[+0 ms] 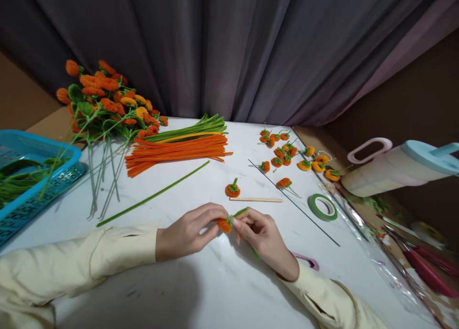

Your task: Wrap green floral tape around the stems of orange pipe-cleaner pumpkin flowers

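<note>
My left hand [190,231] and my right hand [260,233] meet over the white table [215,290], both pinched on a small orange pipe-cleaner pumpkin [225,225] with a green stem. The left fingers grip the orange ball. The right fingers hold the green stem end. Just beyond lie a finished little pumpkin [233,190] and a thin wooden stick [256,200]. A long green pipe cleaner [154,195] lies to the left.
A bundle of orange and green pipe cleaners [179,149], a bunch of orange stemmed flowers [103,104], a blue basket [32,176], several small pumpkins [287,152], a green tape roll [322,207], a long wire [297,207], a lidded jug [401,166], pink-handled scissors [306,259].
</note>
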The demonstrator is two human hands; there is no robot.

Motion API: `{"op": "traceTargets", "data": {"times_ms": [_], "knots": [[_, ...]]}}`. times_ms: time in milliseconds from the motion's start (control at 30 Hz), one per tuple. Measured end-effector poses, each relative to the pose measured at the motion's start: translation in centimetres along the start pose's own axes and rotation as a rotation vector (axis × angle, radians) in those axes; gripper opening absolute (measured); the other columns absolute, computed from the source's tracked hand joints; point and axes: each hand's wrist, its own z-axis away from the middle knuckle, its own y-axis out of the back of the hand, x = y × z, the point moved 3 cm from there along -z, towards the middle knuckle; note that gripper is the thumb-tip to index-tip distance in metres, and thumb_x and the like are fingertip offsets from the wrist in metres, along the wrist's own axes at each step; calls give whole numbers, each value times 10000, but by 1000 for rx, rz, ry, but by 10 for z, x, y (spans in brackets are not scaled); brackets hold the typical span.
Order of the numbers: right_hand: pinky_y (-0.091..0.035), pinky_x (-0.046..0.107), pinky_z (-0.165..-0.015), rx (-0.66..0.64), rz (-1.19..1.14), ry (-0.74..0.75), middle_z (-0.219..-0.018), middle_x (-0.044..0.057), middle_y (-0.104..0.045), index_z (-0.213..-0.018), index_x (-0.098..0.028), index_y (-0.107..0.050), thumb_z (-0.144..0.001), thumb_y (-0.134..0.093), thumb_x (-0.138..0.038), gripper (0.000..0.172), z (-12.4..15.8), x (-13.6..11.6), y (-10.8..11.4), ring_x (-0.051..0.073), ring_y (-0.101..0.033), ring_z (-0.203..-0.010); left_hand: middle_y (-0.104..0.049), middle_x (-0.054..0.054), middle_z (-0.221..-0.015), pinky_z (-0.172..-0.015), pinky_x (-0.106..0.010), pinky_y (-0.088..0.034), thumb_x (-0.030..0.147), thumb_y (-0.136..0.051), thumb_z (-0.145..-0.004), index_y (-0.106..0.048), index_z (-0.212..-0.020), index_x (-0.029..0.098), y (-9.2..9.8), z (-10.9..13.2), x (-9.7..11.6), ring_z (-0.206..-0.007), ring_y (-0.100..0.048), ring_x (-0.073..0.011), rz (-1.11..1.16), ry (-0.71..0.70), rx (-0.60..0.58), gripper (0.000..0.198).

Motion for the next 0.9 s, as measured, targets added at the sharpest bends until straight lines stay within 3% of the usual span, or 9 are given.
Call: {"op": "traceTargets", "data": {"times_ms": [400, 533, 667, 800, 900], "knots": [[-305, 226, -478, -34, -43, 13, -517, -25, -534, -729, -169, -517, -890, -547, -376, 264, 1, -1, -1, 91, -412, -465, -614, -111, -1021, -823, -285, -538, 11, -427, -866, -510, -1116, 169, 1, 0, 3, -960, -603, -177, -102, -60, -51, 307], [-288, 233, -477, -62, -42, 1, -514, -25, -529, -752, -165, -524, -904, -523, -392, 273, 1, 0, -1, 90, -388, -461, -613, -86, -935, -743, -280, -522, 40, -451, -840, -526, -1022, 158, 2, -2, -1, -864, -593, -168, -79, 79, -12, 230], [-261, 231, -461, -12, -93, -43, -523, -27, -528, -772, -165, -519, -898, -530, -424, 288, 1, 2, 2, 83, -355, -454, -620, -64, -870, -710, -311, -476, 65, -461, -787, -543, -940, 163, 4, -5, -6, -809, -556, -187, -220, 232, -23, 199], [-248, 227, -454, -2, -120, -40, -531, -33, -516, -781, -168, -514, -904, -526, -431, 290, 0, 3, 1, 77, -336, -457, -645, -87, -975, -801, -399, -423, 91, -474, -750, -587, -988, 156, 6, -6, 0, -899, -522, -239, -206, 161, -113, 271], [-254, 226, -455, -25, -84, -10, -537, -30, -522, -781, -167, -512, -910, -519, -420, 285, 1, 3, -2, 78, -349, -460, -655, -93, -1015, -831, -415, -402, 122, -469, -815, -604, -1027, 155, 7, -6, 3, -942, -501, -245, -103, 139, -93, 253]]}}
